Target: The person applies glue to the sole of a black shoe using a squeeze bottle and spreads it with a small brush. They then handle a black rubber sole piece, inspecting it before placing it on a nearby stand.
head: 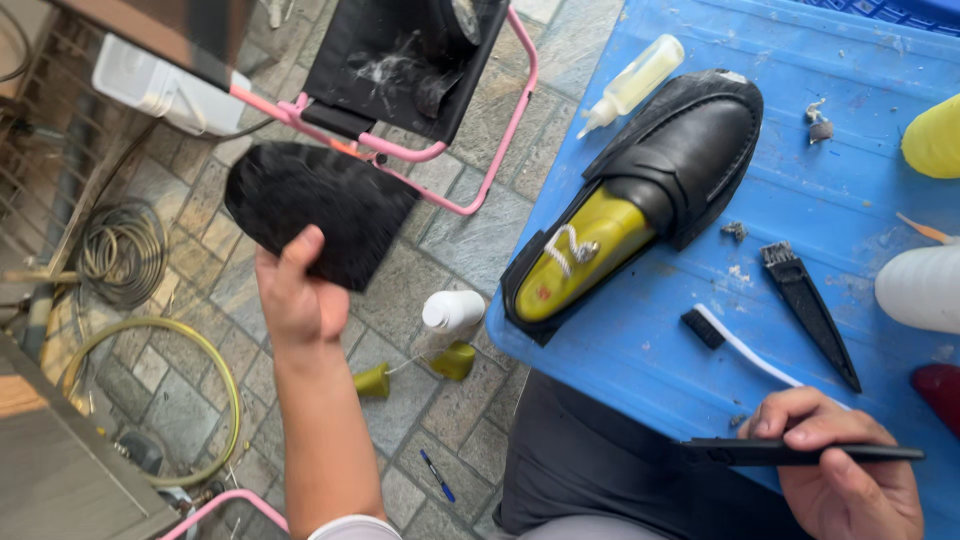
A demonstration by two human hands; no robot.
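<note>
My left hand is raised over the stone floor and grips a flat black sole-shaped sheet by its lower edge. At the near edge of the blue table, my right hand holds a thin black flat tool lying horizontally. A black loafer with a yellow shoe last inside lies on the table's left part, toe pointing away from me. A white-handled brush with black bristles and a black pointed tool lie between the shoe and my right hand.
A small glue bottle lies beyond the shoe. Yellow thread cone and a white container sit at the table's right. On the floor are a white bottle, coiled hoses, a blue pen and a pink-framed black seat.
</note>
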